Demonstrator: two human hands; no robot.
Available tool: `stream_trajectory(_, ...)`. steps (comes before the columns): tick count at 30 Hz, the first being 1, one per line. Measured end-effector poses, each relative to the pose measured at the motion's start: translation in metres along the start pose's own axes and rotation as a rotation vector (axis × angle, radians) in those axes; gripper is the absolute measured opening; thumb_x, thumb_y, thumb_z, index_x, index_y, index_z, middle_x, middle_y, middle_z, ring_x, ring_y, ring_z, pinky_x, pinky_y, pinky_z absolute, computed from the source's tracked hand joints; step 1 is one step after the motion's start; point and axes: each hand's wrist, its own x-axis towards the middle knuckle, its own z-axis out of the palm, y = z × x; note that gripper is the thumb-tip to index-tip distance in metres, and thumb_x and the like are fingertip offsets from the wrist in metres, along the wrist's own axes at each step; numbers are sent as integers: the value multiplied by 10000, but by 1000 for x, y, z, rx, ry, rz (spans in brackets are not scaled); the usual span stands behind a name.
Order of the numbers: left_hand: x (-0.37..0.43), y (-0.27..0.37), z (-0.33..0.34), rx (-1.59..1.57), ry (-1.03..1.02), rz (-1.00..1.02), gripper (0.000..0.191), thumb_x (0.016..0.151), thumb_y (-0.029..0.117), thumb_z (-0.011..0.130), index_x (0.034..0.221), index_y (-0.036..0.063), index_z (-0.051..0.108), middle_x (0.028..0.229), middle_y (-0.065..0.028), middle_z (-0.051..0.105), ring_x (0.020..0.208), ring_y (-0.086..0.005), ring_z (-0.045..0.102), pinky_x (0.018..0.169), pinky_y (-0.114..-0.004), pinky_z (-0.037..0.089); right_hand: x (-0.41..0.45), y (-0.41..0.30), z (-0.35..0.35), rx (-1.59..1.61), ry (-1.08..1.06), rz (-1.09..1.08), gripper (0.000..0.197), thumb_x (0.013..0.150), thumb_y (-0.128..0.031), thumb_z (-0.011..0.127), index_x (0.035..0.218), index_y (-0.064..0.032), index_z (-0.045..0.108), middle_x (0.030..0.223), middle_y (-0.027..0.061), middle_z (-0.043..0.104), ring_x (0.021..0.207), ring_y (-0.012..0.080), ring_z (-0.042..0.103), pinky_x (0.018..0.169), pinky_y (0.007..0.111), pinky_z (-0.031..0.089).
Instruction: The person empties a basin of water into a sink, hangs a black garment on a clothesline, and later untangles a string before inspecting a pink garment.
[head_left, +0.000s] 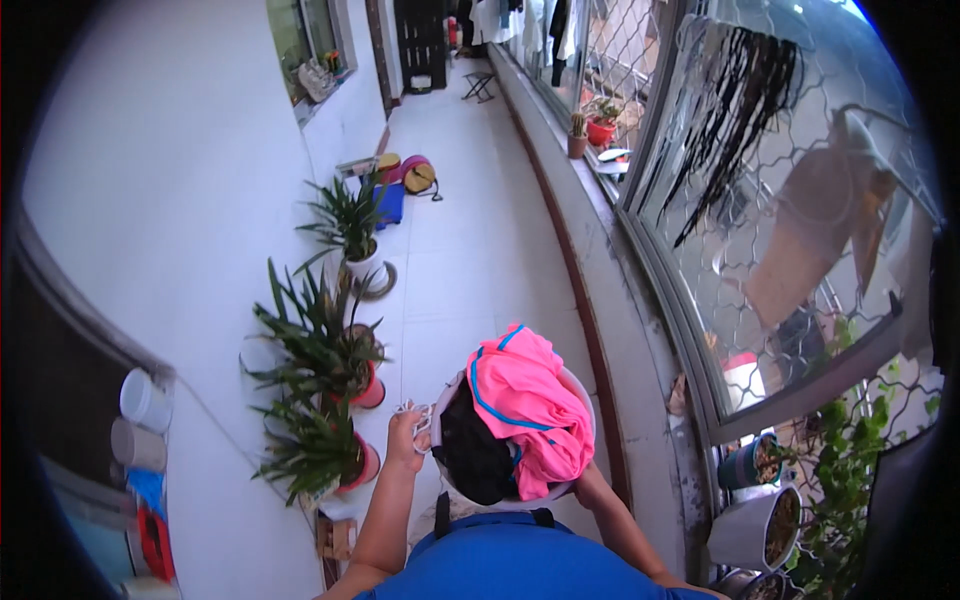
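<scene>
In front of my body is a pale round basin (586, 390) heaped with clothes. A bright pink garment (525, 405) with blue trim covers the right and far side, and a black garment (472, 446) lies at the left. My right hand (592, 486) grips the basin at its near right side, its fingers mostly hidden below the rim. At the basin's left side, my left hand (406, 436) is closed around a bunch of thin white loops (421, 424); too little shows to tell exactly what they are.
Potted leafy plants (319, 367) line the left wall. Farther along the tiled corridor floor (465, 262) lie a blue item (389, 206) and round stools (418, 174). A folding stool (478, 86) stands at the far end. Right, a window frame (679, 352) swings inward above flowerpots (757, 525).
</scene>
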Motion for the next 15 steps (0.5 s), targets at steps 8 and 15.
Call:
stream_trajectory(8, 145, 52, 40, 49, -30, -52, 168, 774, 124, 499, 893, 9, 525, 737, -75, 585, 380, -78, 391, 333, -212, 274, 126, -51, 1, 10, 34, 107, 525, 842, -406, 545, 1263, -119, 420, 1026, 55, 574, 763, 150, 602, 549, 271, 497)
stream_trajectory(15, 273, 76, 82, 53, -81, -84, 145, 770, 123, 502, 866, 16, 521, 741, -90, 590, 371, -75, 378, 336, -212, 283, 237, -99, -8, -7, 43, 64, 561, 839, -389, 554, 1291, -108, 376, 1084, 102, 550, 782, 210, 620, 553, 323, 531)
